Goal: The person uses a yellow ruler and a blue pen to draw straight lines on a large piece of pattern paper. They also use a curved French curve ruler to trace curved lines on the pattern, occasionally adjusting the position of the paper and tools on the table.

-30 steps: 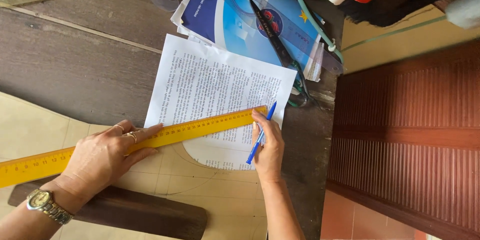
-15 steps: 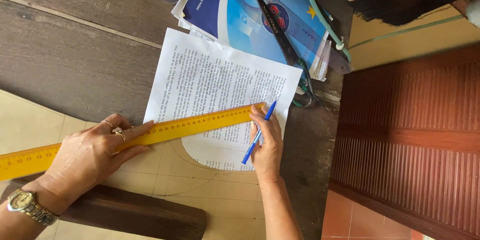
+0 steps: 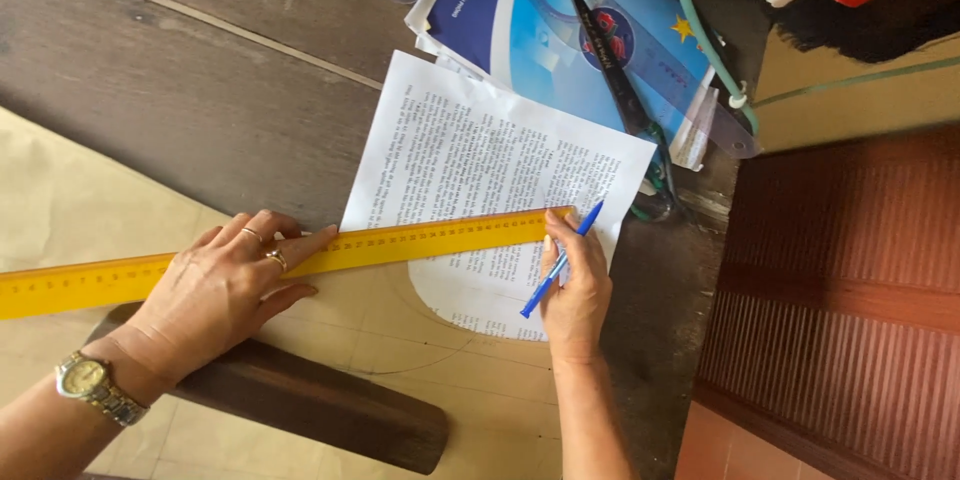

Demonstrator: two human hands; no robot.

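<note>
The left hand (image 3: 225,290) lies flat with fingers spread on the long yellow ruler (image 3: 300,255), pressing it down so the edge does not slip; a ring shows on one finger and a wristwatch (image 3: 90,387) on the wrist. The ruler runs from the left edge of the view, slightly rising to the right, across the tan pattern paper (image 3: 420,380) and over the lower part of a printed sheet (image 3: 480,170) whose bottom is cut to a curve. The right hand (image 3: 575,290) is closed around a blue pen (image 3: 560,260) and rests at the ruler's right end, thumb touching the ruler, steadying that end; the pen is gripped with one end up and right, the other down and left, and which end is the tip cannot be told. A dark wooden piece (image 3: 310,405) lies under the pattern paper's lower area. Beyond the sheet, blue booklets (image 3: 540,30) are stacked on the wooden table (image 3: 180,90), with dark scissors (image 3: 620,100) lying on top.
</note>
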